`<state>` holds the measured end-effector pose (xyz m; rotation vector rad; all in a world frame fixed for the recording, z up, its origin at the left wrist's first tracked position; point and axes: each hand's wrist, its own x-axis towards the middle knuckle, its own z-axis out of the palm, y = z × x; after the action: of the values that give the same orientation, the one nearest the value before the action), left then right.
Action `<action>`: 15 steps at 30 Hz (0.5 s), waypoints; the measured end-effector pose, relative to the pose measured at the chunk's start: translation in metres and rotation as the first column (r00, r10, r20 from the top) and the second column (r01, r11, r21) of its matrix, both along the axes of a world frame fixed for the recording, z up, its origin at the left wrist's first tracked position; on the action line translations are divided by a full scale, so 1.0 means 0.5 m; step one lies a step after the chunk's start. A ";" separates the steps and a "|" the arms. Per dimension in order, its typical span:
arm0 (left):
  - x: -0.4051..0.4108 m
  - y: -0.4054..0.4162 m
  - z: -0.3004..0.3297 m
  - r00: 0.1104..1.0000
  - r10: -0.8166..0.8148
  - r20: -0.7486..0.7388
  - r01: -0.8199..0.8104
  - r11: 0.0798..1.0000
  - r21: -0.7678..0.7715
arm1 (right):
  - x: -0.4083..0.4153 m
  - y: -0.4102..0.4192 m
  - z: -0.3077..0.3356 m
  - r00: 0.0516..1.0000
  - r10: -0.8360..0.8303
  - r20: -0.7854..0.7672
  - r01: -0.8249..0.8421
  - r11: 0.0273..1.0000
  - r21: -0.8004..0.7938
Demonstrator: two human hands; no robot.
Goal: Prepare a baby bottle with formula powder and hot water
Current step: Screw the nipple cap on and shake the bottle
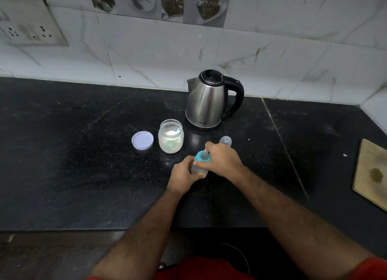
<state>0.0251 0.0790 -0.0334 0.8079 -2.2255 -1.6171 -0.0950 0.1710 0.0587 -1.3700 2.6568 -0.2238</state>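
Currently both hands on the baby bottle (200, 168), upright on the black counter (83, 164): left hand (184, 175) wraps its body, right hand (223, 158) grips the teal collar (201, 157) at the teat. Open formula jar (171, 136) just left, scoop inside, lilac lid (142, 140) beside it. Clear cap (225, 141) behind. Steel kettle (211, 100) has a small logo at its base, unreadable.

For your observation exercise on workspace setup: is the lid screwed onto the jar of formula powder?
No. The jar stands open with a scoop inside, and its lid lies on the countertop beside it, to its left.
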 end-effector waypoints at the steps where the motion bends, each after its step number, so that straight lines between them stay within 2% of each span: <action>1: 0.000 0.000 0.000 1.000 0.000 -0.001 0.000 1.000 0.001 | -0.002 -0.002 0.001 0.999 0.021 -0.036 -0.021 1.000 0.011; 3: 0.000 -0.002 -0.002 1.000 0.003 0.003 -0.003 1.000 -0.002 | -0.019 -0.004 0.013 0.994 0.104 0.023 -0.105 0.994 0.037; 6: 0.000 -0.004 -0.002 1.000 -0.001 0.006 0.001 1.000 -0.019 | -0.046 -0.001 0.036 0.944 0.207 0.255 -0.232 0.970 0.070; 9: -0.001 -0.004 -0.001 1.000 -0.004 0.012 0.005 1.000 -0.030 | -0.050 0.003 0.034 0.891 0.248 0.379 -0.263 0.965 -0.012; 12: -0.001 -0.001 -0.002 1.000 0.005 0.000 -0.005 0.999 -0.032 | -0.034 0.013 0.022 0.910 0.195 0.367 -0.174 0.981 -0.089; 15: 0.000 0.000 -0.002 1.000 0.009 -0.011 -0.010 0.999 -0.031 | 0.005 0.018 -0.005 0.978 0.020 0.206 -0.001 0.996 -0.090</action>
<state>0.0250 0.0792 -0.0342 0.7988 -2.2306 -1.5749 -0.0924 0.1802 0.0560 -1.3060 2.4947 -0.4635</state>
